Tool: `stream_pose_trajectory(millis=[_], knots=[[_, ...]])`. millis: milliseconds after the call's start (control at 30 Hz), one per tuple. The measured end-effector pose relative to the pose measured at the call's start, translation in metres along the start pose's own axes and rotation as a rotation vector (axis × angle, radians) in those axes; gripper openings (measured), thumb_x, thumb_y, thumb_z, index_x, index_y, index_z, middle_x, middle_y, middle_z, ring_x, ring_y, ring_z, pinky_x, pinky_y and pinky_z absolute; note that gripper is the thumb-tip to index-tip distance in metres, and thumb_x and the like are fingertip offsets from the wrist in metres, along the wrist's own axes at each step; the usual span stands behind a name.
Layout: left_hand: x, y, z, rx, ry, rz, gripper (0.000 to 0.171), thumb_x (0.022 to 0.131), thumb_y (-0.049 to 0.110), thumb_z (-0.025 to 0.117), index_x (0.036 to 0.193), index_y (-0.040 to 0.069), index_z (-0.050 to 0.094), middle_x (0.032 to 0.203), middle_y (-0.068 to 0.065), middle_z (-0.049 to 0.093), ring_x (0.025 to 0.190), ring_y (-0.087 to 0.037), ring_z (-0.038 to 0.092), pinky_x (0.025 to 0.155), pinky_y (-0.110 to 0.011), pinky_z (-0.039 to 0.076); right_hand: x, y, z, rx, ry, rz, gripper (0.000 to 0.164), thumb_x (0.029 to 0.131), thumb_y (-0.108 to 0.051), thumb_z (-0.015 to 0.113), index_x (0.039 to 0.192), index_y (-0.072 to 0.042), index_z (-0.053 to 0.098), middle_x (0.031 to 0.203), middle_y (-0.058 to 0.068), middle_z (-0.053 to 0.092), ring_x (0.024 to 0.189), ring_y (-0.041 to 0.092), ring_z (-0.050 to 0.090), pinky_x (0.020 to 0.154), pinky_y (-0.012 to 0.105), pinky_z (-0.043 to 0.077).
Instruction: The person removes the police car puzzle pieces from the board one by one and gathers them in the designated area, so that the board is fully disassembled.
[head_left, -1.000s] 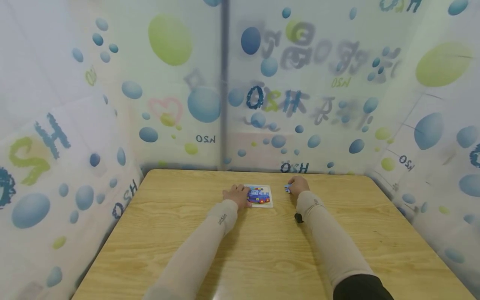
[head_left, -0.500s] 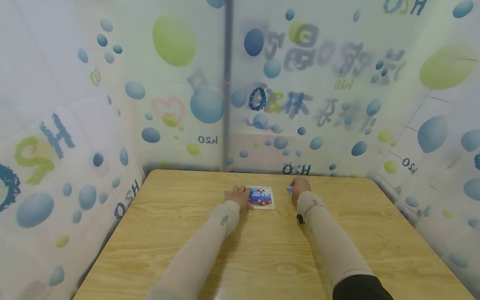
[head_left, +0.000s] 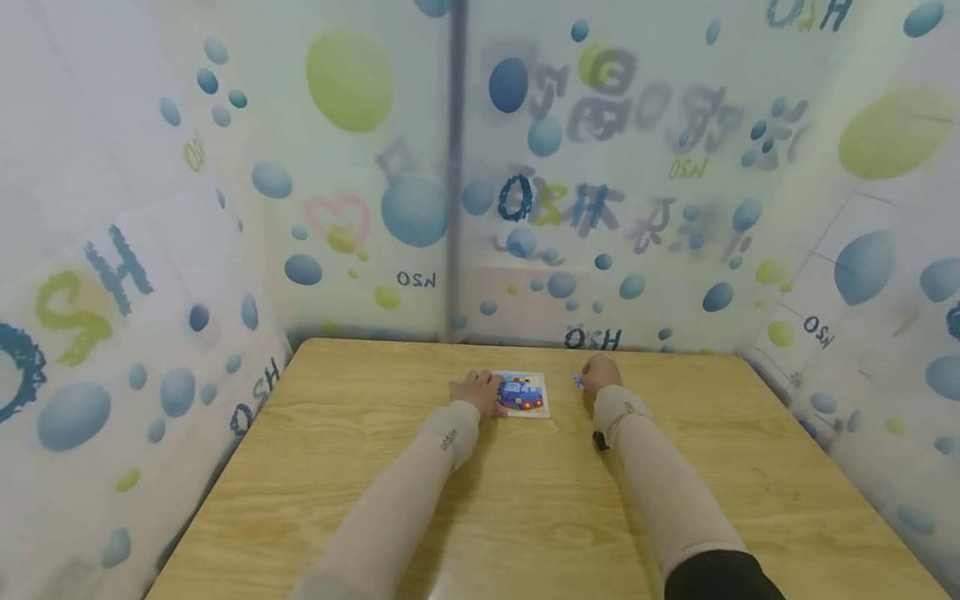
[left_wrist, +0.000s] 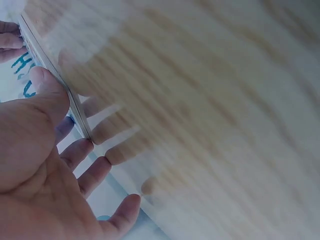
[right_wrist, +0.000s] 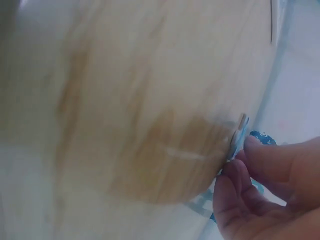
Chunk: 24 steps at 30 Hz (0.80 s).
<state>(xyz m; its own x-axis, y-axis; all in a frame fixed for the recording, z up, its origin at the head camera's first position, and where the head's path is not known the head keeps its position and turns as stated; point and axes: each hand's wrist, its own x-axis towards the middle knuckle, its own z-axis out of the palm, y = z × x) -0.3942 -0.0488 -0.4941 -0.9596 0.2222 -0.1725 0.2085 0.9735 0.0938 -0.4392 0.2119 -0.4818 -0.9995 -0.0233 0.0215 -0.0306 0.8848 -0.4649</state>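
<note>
A small jigsaw puzzle board (head_left: 524,394) with a blue cartoon vehicle and a pale border lies flat near the table's far edge. My left hand (head_left: 477,393) rests at its left side with fingers spread. In the left wrist view the thumb presses the near edge of the board (left_wrist: 59,82), and several fingertips touch the tabletop. Right of the board, my right hand (head_left: 602,374) pinches a small blue puzzle piece (head_left: 577,380) just above the table. The right wrist view shows this piece (right_wrist: 239,135) edge-on between thumb and fingers, partly hidden by them.
The wood-grain table (head_left: 517,508) reaches back to a curtain (head_left: 360,208) printed with blue and green bubbles, which also hangs at both sides. A small black object (head_left: 601,439) sits at the right cuff.
The head view has shifted slightly. Both hands keep almost the same places; the puzzle piece in my right hand has turned a little and shows less of its face.
</note>
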Motion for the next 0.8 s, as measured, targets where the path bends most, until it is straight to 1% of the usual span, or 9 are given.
stream_pose_trajectory(millis=[100, 200, 300, 367, 567, 700, 800], knots=[[-0.001, 0.001, -0.001, -0.007, -0.006, 0.000, 0.076, 0.091, 0.057, 0.063, 0.157, 0.027, 0.038, 0.159, 0.000, 0.038, 0.144, -0.025, 0.034, 0.110, -0.066, 0.035, -0.002, 0.000, 0.000, -0.004, 0.014, 0.019, 0.025, 0.093, 0.002, 0.057, 0.112, 0.013, 0.069, 0.120, 0.029, 0.067, 0.112, 0.044, 0.064, 0.093, 0.052, 0.055], [-0.001, 0.002, -0.001, 0.000, -0.001, -0.001, 0.077, 0.091, 0.058, 0.062, 0.157, 0.027, 0.038, 0.160, 0.000, 0.038, 0.145, -0.025, 0.034, 0.110, -0.065, 0.035, -0.003, -0.006, -0.001, -0.012, 0.024, 0.010, 0.027, 0.095, 0.002, 0.055, 0.116, 0.013, 0.067, 0.122, 0.028, 0.066, 0.114, 0.044, 0.063, 0.096, 0.051, 0.054], [0.000, 0.001, 0.000, 0.005, 0.005, -0.005, 0.078, 0.091, 0.058, 0.063, 0.157, 0.025, 0.038, 0.159, 0.000, 0.038, 0.145, -0.025, 0.034, 0.110, -0.064, 0.036, -0.005, -0.015, 0.000, 0.018, 0.019, -0.011, 0.026, 0.098, 0.002, 0.055, 0.119, 0.013, 0.066, 0.123, 0.029, 0.066, 0.115, 0.044, 0.062, 0.097, 0.051, 0.053], [0.000, 0.001, 0.000, 0.003, 0.010, -0.007, 0.077, 0.091, 0.058, 0.063, 0.156, 0.024, 0.038, 0.159, 0.000, 0.038, 0.145, -0.025, 0.035, 0.109, -0.064, 0.037, -0.005, -0.022, 0.001, 0.058, 0.011, -0.020, 0.026, 0.099, 0.001, 0.056, 0.121, 0.012, 0.066, 0.123, 0.029, 0.065, 0.115, 0.044, 0.062, 0.096, 0.051, 0.053], [0.000, 0.000, 0.002, 0.002, 0.032, 0.000, 0.073, 0.092, 0.057, 0.063, 0.152, 0.022, 0.043, 0.156, -0.001, 0.042, 0.142, -0.026, 0.038, 0.109, -0.064, 0.038, -0.004, -0.039, 0.009, 0.089, -0.008, -0.052, 0.025, 0.099, 0.000, 0.060, 0.120, 0.011, 0.067, 0.122, 0.027, 0.067, 0.115, 0.042, 0.063, 0.097, 0.050, 0.053], [-0.001, 0.000, 0.001, 0.007, 0.027, 0.003, 0.071, 0.093, 0.057, 0.062, 0.152, 0.022, 0.043, 0.156, -0.001, 0.042, 0.142, -0.026, 0.038, 0.110, -0.064, 0.037, -0.004, -0.047, 0.016, 0.077, -0.004, -0.094, 0.023, 0.098, -0.002, 0.061, 0.116, 0.009, 0.070, 0.119, 0.026, 0.069, 0.112, 0.041, 0.064, 0.094, 0.050, 0.054], [-0.003, 0.001, 0.000, 0.001, 0.021, 0.002, 0.071, 0.093, 0.056, 0.062, 0.152, 0.021, 0.043, 0.156, -0.001, 0.043, 0.142, -0.026, 0.038, 0.109, -0.063, 0.038, -0.005, -0.053, 0.020, 0.101, -0.004, -0.119, 0.022, 0.098, 0.000, 0.061, 0.114, 0.009, 0.071, 0.117, 0.026, 0.069, 0.111, 0.041, 0.065, 0.093, 0.051, 0.055]])
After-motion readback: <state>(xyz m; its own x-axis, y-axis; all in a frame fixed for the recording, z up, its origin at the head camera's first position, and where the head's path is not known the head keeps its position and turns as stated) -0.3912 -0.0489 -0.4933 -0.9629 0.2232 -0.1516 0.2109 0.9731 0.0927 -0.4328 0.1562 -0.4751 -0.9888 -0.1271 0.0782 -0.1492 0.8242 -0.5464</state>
